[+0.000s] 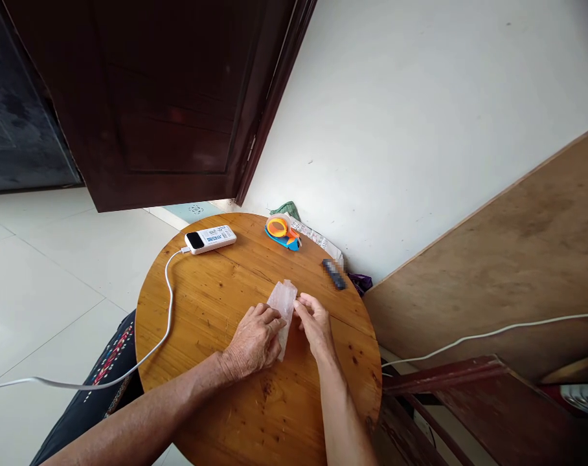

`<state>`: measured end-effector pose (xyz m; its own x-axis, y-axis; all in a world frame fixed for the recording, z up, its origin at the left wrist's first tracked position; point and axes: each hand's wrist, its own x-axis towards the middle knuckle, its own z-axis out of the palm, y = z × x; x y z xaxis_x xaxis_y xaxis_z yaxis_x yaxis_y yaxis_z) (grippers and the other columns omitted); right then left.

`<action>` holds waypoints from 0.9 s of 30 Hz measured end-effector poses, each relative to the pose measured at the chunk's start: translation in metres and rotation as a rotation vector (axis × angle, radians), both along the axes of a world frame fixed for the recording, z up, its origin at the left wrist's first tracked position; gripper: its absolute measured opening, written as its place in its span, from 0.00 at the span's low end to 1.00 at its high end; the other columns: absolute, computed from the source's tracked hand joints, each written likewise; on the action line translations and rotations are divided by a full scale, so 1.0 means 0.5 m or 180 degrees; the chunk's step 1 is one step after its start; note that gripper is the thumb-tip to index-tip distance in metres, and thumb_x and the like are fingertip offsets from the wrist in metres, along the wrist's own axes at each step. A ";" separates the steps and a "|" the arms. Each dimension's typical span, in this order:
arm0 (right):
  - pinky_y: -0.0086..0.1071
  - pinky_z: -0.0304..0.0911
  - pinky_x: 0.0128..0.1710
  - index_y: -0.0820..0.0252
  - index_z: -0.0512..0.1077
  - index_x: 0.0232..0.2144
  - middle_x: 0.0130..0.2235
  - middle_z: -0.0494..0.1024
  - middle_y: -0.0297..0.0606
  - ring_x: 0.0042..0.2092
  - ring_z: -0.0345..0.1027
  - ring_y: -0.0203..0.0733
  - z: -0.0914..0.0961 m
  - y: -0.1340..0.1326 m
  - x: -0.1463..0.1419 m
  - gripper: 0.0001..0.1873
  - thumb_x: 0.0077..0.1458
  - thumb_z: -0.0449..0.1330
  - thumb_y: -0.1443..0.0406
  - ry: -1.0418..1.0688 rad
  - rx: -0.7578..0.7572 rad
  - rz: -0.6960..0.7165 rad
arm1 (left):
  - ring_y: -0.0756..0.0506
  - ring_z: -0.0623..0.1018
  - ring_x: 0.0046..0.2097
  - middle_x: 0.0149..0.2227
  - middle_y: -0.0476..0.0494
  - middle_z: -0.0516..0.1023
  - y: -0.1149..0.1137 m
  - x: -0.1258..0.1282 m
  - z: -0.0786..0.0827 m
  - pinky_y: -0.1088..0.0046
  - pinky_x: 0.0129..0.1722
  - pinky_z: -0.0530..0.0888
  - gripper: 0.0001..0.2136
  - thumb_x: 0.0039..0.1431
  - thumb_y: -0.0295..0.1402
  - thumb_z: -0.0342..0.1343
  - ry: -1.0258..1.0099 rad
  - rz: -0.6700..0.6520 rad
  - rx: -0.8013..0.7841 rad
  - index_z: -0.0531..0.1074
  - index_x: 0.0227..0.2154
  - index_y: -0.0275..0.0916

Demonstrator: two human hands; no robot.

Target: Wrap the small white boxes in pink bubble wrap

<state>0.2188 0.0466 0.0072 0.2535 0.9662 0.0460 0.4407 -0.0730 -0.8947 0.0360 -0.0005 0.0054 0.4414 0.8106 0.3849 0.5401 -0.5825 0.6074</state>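
A flat, whitish, translucent packet (283, 298) lies lengthwise on the round wooden table (216, 291); whether it is plastic or thin paper I cannot tell. My left hand (259, 333) rests on its left side, with bent fingers holding it against the tabletop. At the packet's right edge is my right hand (316, 322), thumb and index finger pinched together there. The lower part of the packet shows beneath and beside my left fingers. What exactly the right fingertips grip is too small to make out clearly.
A tape dispenser (283, 232) in orange and blue stands at the table's back edge. A white power bank (211, 239) trails a white cable (170, 291) over the left edge. A dark, blurred-out object (333, 274) lies at the back right, near the white wall (420, 129).
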 end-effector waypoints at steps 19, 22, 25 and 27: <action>0.27 0.55 0.26 0.59 0.69 0.25 0.23 0.67 0.28 0.26 0.56 0.34 -0.003 0.038 -0.042 0.13 0.45 0.63 0.55 0.0725 0.0225 0.0446 | 0.39 0.70 0.47 0.45 0.41 0.78 -0.001 -0.003 -0.004 0.60 0.47 0.69 0.17 0.52 0.25 0.52 -0.0064 -0.0022 0.0047 0.74 0.46 0.38; 0.27 0.56 0.28 0.59 0.70 0.28 0.24 0.68 0.28 0.27 0.57 0.34 0.016 0.029 -0.045 0.13 0.47 0.63 0.56 0.0775 0.0257 0.0622 | 0.40 0.70 0.46 0.44 0.41 0.78 0.001 -0.002 -0.008 0.60 0.46 0.69 0.17 0.51 0.24 0.51 -0.0110 0.0029 0.0076 0.74 0.45 0.37; 0.27 0.55 0.27 0.59 0.69 0.28 0.25 0.67 0.28 0.27 0.57 0.34 0.044 0.013 -0.046 0.11 0.49 0.62 0.57 0.0599 0.0258 0.1009 | 0.39 0.70 0.45 0.43 0.41 0.77 0.001 -0.002 -0.013 0.60 0.45 0.69 0.16 0.51 0.24 0.51 -0.0082 0.0152 0.0130 0.74 0.44 0.38; 0.26 0.55 0.27 0.59 0.69 0.29 0.26 0.67 0.28 0.27 0.57 0.34 0.064 -0.004 -0.047 0.09 0.50 0.61 0.59 0.0338 0.0271 0.1237 | 0.39 0.69 0.45 0.45 0.39 0.75 0.000 -0.003 -0.015 0.60 0.45 0.69 0.15 0.52 0.26 0.51 -0.0064 0.0290 0.0175 0.73 0.43 0.38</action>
